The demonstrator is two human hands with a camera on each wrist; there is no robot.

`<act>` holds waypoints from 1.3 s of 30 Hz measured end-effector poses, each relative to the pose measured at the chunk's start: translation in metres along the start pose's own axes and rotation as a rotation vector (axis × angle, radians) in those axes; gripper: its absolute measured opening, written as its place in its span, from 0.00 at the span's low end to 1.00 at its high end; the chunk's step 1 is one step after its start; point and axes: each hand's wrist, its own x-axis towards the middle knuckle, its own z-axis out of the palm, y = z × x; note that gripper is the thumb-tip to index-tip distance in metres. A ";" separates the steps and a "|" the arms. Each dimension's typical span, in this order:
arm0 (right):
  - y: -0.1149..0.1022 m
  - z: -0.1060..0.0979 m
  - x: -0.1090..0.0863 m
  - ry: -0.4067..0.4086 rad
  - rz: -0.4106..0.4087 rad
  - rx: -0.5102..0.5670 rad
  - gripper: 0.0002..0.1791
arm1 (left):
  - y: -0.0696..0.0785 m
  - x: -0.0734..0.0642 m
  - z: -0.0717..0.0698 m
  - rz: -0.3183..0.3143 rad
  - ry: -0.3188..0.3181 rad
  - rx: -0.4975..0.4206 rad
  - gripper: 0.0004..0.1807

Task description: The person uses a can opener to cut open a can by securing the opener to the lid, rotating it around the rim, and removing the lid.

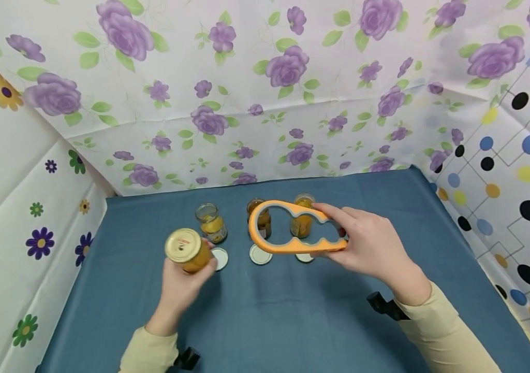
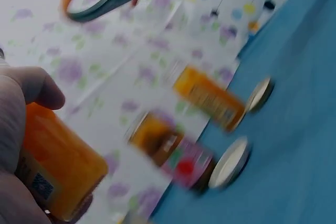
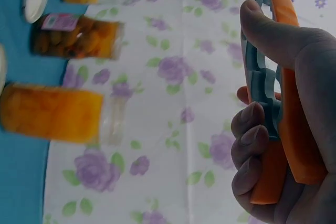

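My left hand (image 1: pixel 182 287) grips a lidded glass jar (image 1: pixel 189 251) with orange contents, raised above the table at the left. In the left wrist view this jar (image 2: pixel 60 161) shows a label with a dark square code. My right hand (image 1: pixel 369 243) holds an orange jar opener (image 1: pixel 269 248) by its handles, its grey scalloped inner edges facing each other. The right wrist view shows fingers curled round the opener (image 3: pixel 286 103). Nothing sits inside its loop; it hangs in front of two jars, apart from the held jar.
Three uncapped jars stand in a row: a left one (image 1: pixel 212 225), a middle one (image 1: pixel 265 228) partly behind the opener, and a right one (image 1: pixel 303 225). Loose lids lie before them: left (image 1: pixel 220 258), middle (image 1: pixel 260 255), right (image 1: pixel 304 257). A blue cloth (image 1: pixel 265 321) covers the table; patterned sheets surround it.
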 end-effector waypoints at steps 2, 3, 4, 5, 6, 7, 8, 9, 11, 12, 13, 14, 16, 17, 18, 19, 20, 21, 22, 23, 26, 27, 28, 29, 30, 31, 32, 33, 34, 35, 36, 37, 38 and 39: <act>-0.005 -0.002 0.003 -0.007 -0.005 0.026 0.50 | 0.006 -0.007 0.012 -0.017 -0.081 0.006 0.24; -0.008 -0.003 0.005 -0.012 -0.008 0.037 0.50 | 0.007 -0.010 0.018 -0.031 -0.113 0.005 0.23; -0.010 -0.003 0.007 -0.017 -0.012 0.046 0.50 | 0.008 -0.012 0.024 -0.052 -0.142 -0.003 0.23; -0.012 -0.004 0.008 -0.023 -0.015 0.054 0.51 | 0.009 -0.015 0.030 -0.070 -0.167 -0.009 0.23; -0.014 -0.004 0.010 -0.028 -0.020 0.061 0.51 | 0.010 -0.016 0.035 -0.085 -0.187 -0.013 0.23; -0.016 -0.004 0.011 -0.034 -0.023 0.069 0.52 | 0.010 -0.018 0.040 -0.099 -0.206 -0.014 0.22; -0.019 -0.004 0.012 -0.038 -0.028 0.073 0.52 | 0.010 -0.019 0.045 -0.109 -0.221 -0.018 0.22; -0.021 -0.005 0.013 -0.041 -0.032 0.079 0.53 | 0.010 -0.020 0.049 -0.120 -0.235 -0.022 0.22; -0.026 -0.005 0.015 -0.050 -0.038 0.094 0.53 | 0.010 -0.020 0.057 -0.124 -0.265 -0.024 0.21; -0.028 -0.005 0.016 -0.056 -0.042 0.100 0.53 | 0.009 -0.020 0.061 -0.126 -0.276 -0.034 0.22; -0.031 -0.005 0.017 -0.061 -0.045 0.106 0.54 | 0.009 -0.020 0.065 -0.126 -0.288 -0.051 0.22; -0.033 -0.005 0.017 -0.066 -0.048 0.112 0.54 | 0.009 -0.019 0.069 -0.124 -0.296 -0.066 0.22; -0.037 -0.003 0.019 -0.078 -0.052 0.119 0.54 | 0.008 -0.018 0.077 -0.123 -0.306 -0.096 0.21; -0.039 -0.002 0.019 -0.086 -0.053 0.119 0.54 | 0.008 -0.018 0.080 -0.122 -0.312 -0.111 0.20; -0.041 -0.001 0.019 -0.094 -0.054 0.118 0.54 | 0.009 -0.018 0.084 -0.126 -0.315 -0.119 0.20; -0.042 0.000 0.019 -0.100 -0.053 0.118 0.54 | 0.009 -0.018 0.087 -0.122 -0.317 -0.122 0.19; -0.043 0.002 0.020 -0.106 -0.051 0.117 0.54 | 0.010 -0.018 0.090 -0.121 -0.318 -0.118 0.17; -0.045 0.003 0.019 -0.111 -0.049 0.113 0.54 | 0.010 -0.018 0.092 -0.116 -0.318 -0.115 0.17; -0.046 0.004 0.019 -0.115 -0.046 0.108 0.54 | 0.010 -0.018 0.094 -0.111 -0.317 -0.114 0.17; -0.046 0.005 0.019 -0.120 -0.042 0.104 0.54 | 0.011 -0.019 0.096 -0.107 -0.318 -0.109 0.18; -0.050 0.008 0.019 -0.134 -0.022 0.100 0.54 | 0.010 -0.019 0.100 -0.091 -0.313 -0.098 0.22; -0.051 0.008 0.019 -0.142 -0.018 0.099 0.53 | 0.011 -0.019 0.101 -0.084 -0.314 -0.093 0.23; -0.052 0.009 0.019 -0.150 -0.015 0.101 0.52 | 0.010 -0.019 0.102 -0.077 -0.317 -0.085 0.24; -0.053 0.009 0.019 -0.162 -0.013 0.104 0.52 | 0.010 -0.019 0.102 -0.070 -0.317 -0.073 0.26; -0.054 0.009 0.019 -0.175 -0.012 0.104 0.51 | 0.011 -0.019 0.102 -0.063 -0.317 -0.061 0.26; -0.055 0.009 0.018 -0.189 -0.009 0.102 0.50 | 0.011 -0.019 0.102 -0.059 -0.315 -0.053 0.26; -0.056 0.009 0.018 -0.202 -0.008 0.099 0.50 | 0.011 -0.019 0.102 -0.057 -0.316 -0.048 0.26; -0.057 0.009 0.018 -0.215 -0.006 0.095 0.50 | 0.012 -0.020 0.103 -0.059 -0.317 -0.042 0.26; -0.058 0.009 0.018 -0.228 -0.003 0.093 0.50 | 0.012 -0.020 0.103 -0.065 -0.317 -0.041 0.25; -0.058 0.009 0.017 -0.240 0.002 0.091 0.51 | 0.012 -0.021 0.103 -0.072 -0.316 -0.046 0.25; -0.059 0.009 0.017 -0.250 0.008 0.092 0.51 | 0.013 -0.021 0.103 -0.081 -0.317 -0.052 0.25; -0.059 0.009 0.017 -0.257 0.013 0.096 0.52 | 0.013 -0.021 0.103 -0.091 -0.319 -0.059 0.26; -0.059 0.009 0.016 -0.263 0.017 0.100 0.52 | 0.013 -0.021 0.103 -0.098 -0.322 -0.062 0.26; -0.059 0.009 0.016 -0.267 0.019 0.103 0.52 | 0.013 -0.021 0.103 -0.104 -0.324 -0.063 0.26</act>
